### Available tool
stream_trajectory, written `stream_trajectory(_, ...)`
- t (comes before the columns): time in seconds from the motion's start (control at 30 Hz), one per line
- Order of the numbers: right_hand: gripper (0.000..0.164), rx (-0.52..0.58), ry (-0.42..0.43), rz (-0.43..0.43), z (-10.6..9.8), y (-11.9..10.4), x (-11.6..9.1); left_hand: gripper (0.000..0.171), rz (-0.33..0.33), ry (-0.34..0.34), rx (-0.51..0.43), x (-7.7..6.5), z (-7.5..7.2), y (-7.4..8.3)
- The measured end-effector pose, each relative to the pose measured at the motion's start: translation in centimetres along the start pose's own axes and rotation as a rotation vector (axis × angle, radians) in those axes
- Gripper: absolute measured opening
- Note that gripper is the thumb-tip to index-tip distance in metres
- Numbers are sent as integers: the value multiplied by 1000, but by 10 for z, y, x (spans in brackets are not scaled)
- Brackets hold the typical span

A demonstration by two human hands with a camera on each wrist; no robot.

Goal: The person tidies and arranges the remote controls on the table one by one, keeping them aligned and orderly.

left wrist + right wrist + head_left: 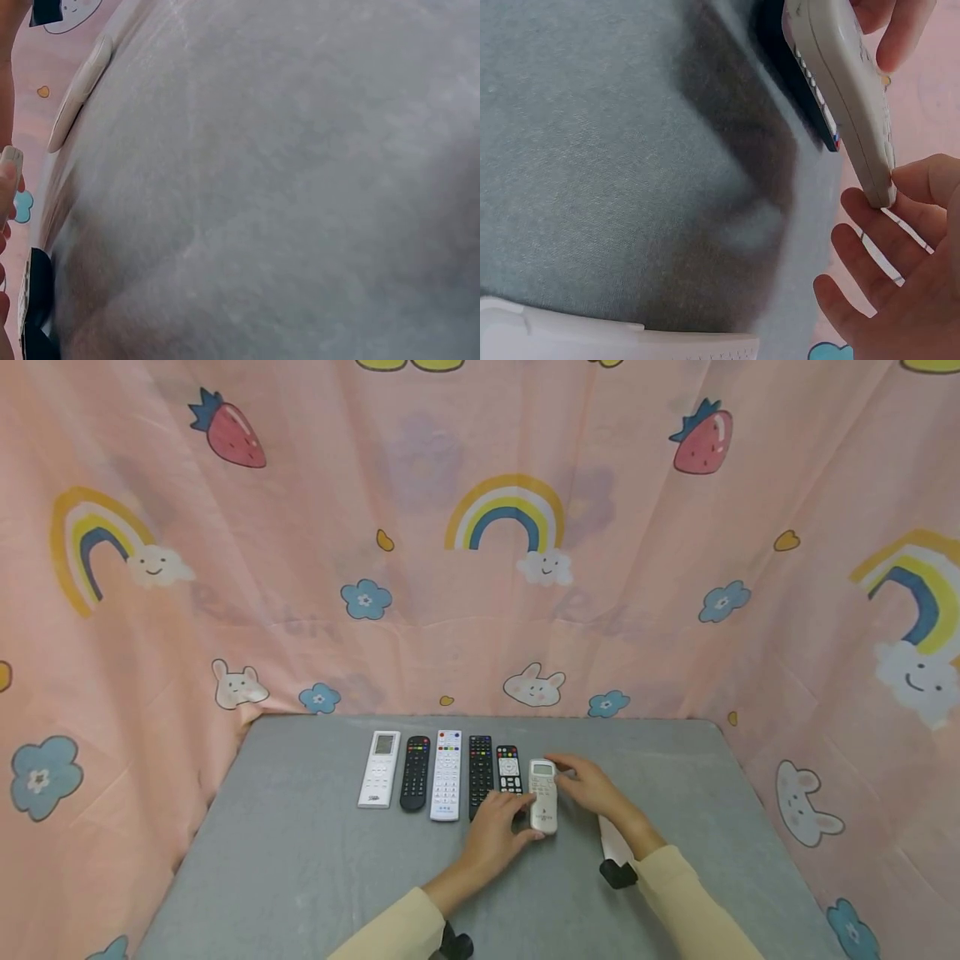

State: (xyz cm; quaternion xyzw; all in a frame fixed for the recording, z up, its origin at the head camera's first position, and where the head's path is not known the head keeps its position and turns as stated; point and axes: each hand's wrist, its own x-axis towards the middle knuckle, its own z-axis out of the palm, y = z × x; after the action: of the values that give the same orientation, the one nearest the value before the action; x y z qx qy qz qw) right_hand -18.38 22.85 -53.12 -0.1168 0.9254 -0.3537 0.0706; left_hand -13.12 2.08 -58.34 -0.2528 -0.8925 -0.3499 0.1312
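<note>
An off-white remote control (543, 814) with a small screen is held by both hands at the right end of a row of remotes. My left hand (491, 831) grips its lower part, thumb near the bottom end. The far end is pinched between thumb and index finger of my right hand (592, 787). In the right wrist view the off-white remote (847, 97) is tilted above the grey table, its side towards the camera, and the other fingers of the right hand (915, 270) are spread. The left wrist view catches only the remote's tip (13, 156) at its edge.
Left of the hands lie a white remote with a screen (378, 768), a black remote (415, 772), a white button remote (446, 777), a long black remote (480, 764) and a black-and-white remote (508, 767). Another white remote (613, 839) lies partly under the right forearm. A patterned pink curtain (300, 610) borders the grey table (300, 860).
</note>
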Motion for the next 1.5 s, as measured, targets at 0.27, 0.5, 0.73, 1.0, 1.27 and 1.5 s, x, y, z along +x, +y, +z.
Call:
stream_trajectory(0.27,41,6,9,5,4,4,9,58,-12,17,107,6,7,1)
stream_trajectory(0.5,41,26,13,24,8,9,16,56,-58,17,163,11,12,1)
stream_trajectory(0.73,39,18,16,48,9,13,23,54,-63,41,201,15,16,0)
stream_trajectory(1.0,41,57,23,87,13,15,27,53,-67,48,238,18,20,-1)
stream_trajectory(1.27,39,41,24,59,14,19,33,52,-59,77,282,19,23,-1)
stream_trajectory(1.5,40,26,11,54,15,18,36,52,-61,79,286,19,25,-2)
